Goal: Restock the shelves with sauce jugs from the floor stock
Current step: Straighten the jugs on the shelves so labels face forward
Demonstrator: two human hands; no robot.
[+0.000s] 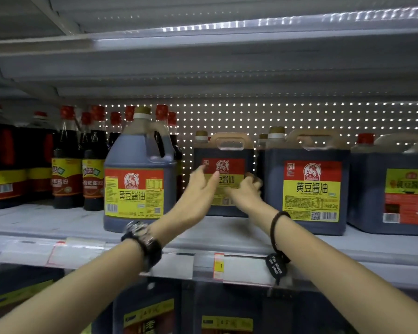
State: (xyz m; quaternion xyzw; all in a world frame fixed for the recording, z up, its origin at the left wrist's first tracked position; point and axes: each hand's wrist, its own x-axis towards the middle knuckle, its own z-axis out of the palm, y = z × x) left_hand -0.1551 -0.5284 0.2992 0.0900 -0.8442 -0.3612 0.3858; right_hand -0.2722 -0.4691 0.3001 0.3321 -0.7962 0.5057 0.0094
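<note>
The square soy sauce jug [227,162] stands upright on the middle shelf [58,220], set back from the front edge. It sits between a round-shouldered jug [136,179] on its left and a matching square jug [309,186] on its right. It is full of dark liquid, so expect it to be heavy, with stiff plastic walls and a smooth label face that gives little purchase. The moulded carry handle [231,142] on top is the secure hold for lifting; for sliding, bear on the body with both hands.

Left hand [200,189]: fingers [212,179] straight and released, laid against the jug's front near its left edge.

Right hand [245,191]: fingers curled round the jug's right front corner, grasping it. Motion blur hides the exact contact.

Clearances:
- The gap to the right neighbour is narrow; the gap on the left is wider.
- Open shelf lies in front of the jug, up to the price rail [227,263].
- The pegboard panel [299,116] closes the rear.
- The upper shelf [203,56] leaves ample headroom over the handle.

Move the jug squarely — a skewed slide is likely to strike the right neighbour.
</note>
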